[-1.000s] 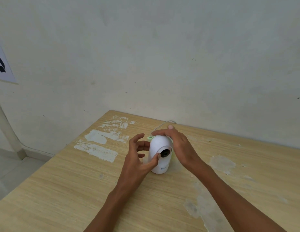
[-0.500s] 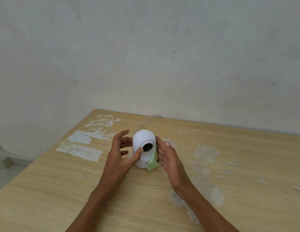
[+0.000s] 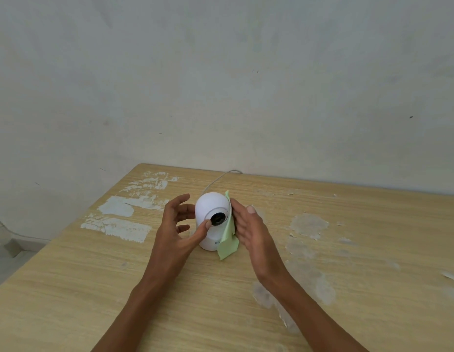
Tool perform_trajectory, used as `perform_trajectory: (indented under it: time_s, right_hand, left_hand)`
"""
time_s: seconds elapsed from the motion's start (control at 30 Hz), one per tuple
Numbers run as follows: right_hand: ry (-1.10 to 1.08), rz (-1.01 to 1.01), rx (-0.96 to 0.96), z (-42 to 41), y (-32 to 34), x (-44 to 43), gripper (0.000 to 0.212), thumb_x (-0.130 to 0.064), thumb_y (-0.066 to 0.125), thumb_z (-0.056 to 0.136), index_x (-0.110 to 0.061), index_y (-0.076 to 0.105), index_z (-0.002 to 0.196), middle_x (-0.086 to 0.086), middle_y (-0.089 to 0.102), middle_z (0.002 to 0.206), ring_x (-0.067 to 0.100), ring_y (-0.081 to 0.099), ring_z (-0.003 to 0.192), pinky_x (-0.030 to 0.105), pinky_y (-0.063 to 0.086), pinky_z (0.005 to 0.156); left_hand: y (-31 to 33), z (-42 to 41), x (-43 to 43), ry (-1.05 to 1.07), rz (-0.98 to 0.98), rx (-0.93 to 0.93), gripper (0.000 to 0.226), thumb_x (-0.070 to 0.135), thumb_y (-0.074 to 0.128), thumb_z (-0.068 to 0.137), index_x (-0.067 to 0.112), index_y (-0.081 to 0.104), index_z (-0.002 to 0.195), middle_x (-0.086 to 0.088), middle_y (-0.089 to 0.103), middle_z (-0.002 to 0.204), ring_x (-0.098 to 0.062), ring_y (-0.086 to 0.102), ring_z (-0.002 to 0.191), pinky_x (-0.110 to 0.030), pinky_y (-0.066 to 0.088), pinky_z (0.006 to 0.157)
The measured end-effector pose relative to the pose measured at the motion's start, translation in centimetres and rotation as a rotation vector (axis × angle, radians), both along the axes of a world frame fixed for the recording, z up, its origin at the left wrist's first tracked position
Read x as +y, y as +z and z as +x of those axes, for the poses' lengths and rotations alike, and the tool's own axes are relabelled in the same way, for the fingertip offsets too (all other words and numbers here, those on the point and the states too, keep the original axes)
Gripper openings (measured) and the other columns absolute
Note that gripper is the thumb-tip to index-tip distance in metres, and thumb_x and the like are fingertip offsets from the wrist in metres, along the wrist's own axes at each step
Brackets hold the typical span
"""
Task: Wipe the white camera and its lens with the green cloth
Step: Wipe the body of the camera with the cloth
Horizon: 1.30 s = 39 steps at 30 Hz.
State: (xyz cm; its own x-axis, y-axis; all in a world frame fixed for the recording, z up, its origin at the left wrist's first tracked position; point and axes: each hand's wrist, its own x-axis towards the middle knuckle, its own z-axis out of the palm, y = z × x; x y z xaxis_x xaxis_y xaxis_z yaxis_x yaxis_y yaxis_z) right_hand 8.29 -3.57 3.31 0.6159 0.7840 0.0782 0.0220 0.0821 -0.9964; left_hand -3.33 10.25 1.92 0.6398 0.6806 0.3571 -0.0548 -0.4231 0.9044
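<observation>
A white dome-shaped camera [image 3: 210,207] stands upright on the wooden table [image 3: 94,275], its round black lens [image 3: 217,219] facing me. My left hand [image 3: 177,224] braces the camera from the left, thumb tip touching the lens edge, fingers spread. My right hand [image 3: 248,227] lies flat against the camera's right side and presses the green cloth [image 3: 228,243] onto it. The cloth's lower corner hangs down to the tabletop, and its top edge peeks out above my fingers.
A thin white cable [image 3: 218,179] runs from behind the camera to the table's far edge by the white wall [image 3: 220,85]. Patches of white paint [image 3: 119,217] and worn spots [image 3: 309,224] mark the tabletop. The table's left edge drops to the floor [image 3: 7,255].
My right hand came off the top of the camera and down to its right side, bringing the green cloth into sight. My left thumb stays at the lens. The view shifted.
</observation>
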Motion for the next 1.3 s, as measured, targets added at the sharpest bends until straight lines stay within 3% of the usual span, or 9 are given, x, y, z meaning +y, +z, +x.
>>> perform_trajectory:
  time_s: [0.17, 0.33, 0.47, 0.57, 0.8, 0.9, 1.07, 1.2, 1.3]
  right_hand:
    - [-0.008, -0.078, -0.040, -0.5, -0.7, 0.0, 0.039, -0.044, 0.021, 0.108, -0.055, 0.057, 0.115, -0.035, 0.062, 0.117, -0.012, 0.056, 0.120, 0.009, 0.045, 0.089]
    - [-0.043, 0.009, -0.132, -0.6, 1.6, 0.4, 0.045, -0.054, 0.023, 0.102, -0.047, 0.053, 0.135, -0.024, 0.054, 0.144, -0.006, 0.046, 0.136, 0.018, 0.038, 0.108]
    - [-0.013, -0.066, -0.498, -0.8, 3.4, 0.9, 0.044, -0.039, 0.024, 0.109, -0.037, 0.047, 0.147, -0.020, 0.040, 0.158, -0.009, 0.026, 0.147, 0.010, 0.021, 0.116]
    - [-0.004, -0.231, -0.888, -0.8, 3.8, 1.1, 0.047, -0.037, 0.023, 0.109, -0.030, 0.039, 0.153, -0.014, 0.032, 0.163, -0.003, 0.016, 0.153, 0.018, 0.017, 0.121]
    - [-0.070, -0.319, -1.465, -2.1, 3.6, 2.2, 0.057, -0.037, 0.021, 0.105, -0.012, 0.053, 0.145, 0.008, 0.049, 0.155, 0.023, 0.033, 0.151, 0.043, 0.026, 0.124]
    - [-0.040, -0.275, -1.370, -2.3, 3.5, 2.1, 0.056, -0.037, 0.021, 0.106, -0.015, 0.036, 0.156, 0.001, 0.038, 0.162, 0.013, 0.022, 0.155, 0.041, 0.021, 0.126]
    - [0.066, -0.100, -0.711, -1.9, 4.6, 1.4, 0.056, -0.036, 0.028, 0.108, -0.040, 0.008, 0.160, -0.014, 0.034, 0.162, 0.004, 0.030, 0.150, 0.037, 0.031, 0.122]
    - [0.007, 0.100, -0.416, -1.5, 4.4, 0.8, 0.054, -0.029, 0.030, 0.107, -0.029, 0.019, 0.160, -0.017, 0.033, 0.163, -0.007, 0.030, 0.147, 0.019, 0.025, 0.121]
    - [-0.237, 0.086, -0.392, -0.5, 3.1, 0.1, 0.042, -0.021, 0.036, 0.108, -0.025, 0.045, 0.149, -0.012, 0.052, 0.151, 0.001, 0.046, 0.139, 0.023, 0.035, 0.115]
  left_hand:
    - [0.2, -0.2, 0.3, -0.012, -0.011, 0.014, 0.070, 0.039, 0.080, 0.081, 0.035, 0.044, 0.141, 0.020, 0.065, 0.118, -0.003, 0.064, 0.116, -0.035, 0.053, 0.096]
    - [0.3, -0.9, 1.1, -0.094, -0.030, 0.065, 0.073, 0.031, 0.082, 0.083, 0.039, 0.043, 0.144, 0.020, 0.064, 0.126, -0.001, 0.062, 0.123, -0.038, 0.052, 0.103]
    - [0.2, -1.4, 1.6, -0.132, -0.024, 0.091, 0.077, 0.024, 0.082, 0.085, 0.040, 0.040, 0.147, 0.017, 0.062, 0.134, -0.003, 0.059, 0.127, -0.038, 0.052, 0.104]
    - [0.3, -1.4, 1.6, -0.131, -0.041, 0.080, 0.076, 0.019, 0.080, 0.087, 0.037, 0.040, 0.149, 0.014, 0.062, 0.135, -0.003, 0.060, 0.126, -0.041, 0.053, 0.104]
    - [0.6, -1.8, 1.8, -0.145, -0.038, 0.066, 0.072, 0.018, 0.074, 0.093, 0.032, 0.037, 0.152, 0.011, 0.061, 0.135, -0.004, 0.059, 0.128, -0.042, 0.051, 0.107]
    - [1.5, -2.2, 1.1, -0.079, 0.091, 0.014, 0.062, 0.011, 0.063, 0.098, 0.031, 0.040, 0.152, 0.013, 0.056, 0.140, -0.005, 0.055, 0.130, -0.038, 0.050, 0.108]
    - [3.5, -0.7, -0.4, 0.017, 0.480, -0.023, 0.042, 0.019, 0.054, 0.104, 0.024, 0.056, 0.145, 0.013, 0.060, 0.142, -0.004, 0.054, 0.131, -0.029, 0.045, 0.109]
    - [4.0, 0.2, 0.5, 0.091, 0.611, 0.103, 0.039, 0.043, 0.051, 0.101, 0.034, 0.063, 0.137, 0.012, 0.070, 0.120, -0.013, 0.062, 0.108, -0.040, 0.049, 0.094]
    - [4.7, 0.3, 1.7, 0.112, 0.686, 0.233, 0.042, 0.054, 0.046, 0.097, 0.039, 0.070, 0.128, 0.008, 0.067, 0.104, -0.015, 0.060, 0.097, -0.042, 0.051, 0.086]
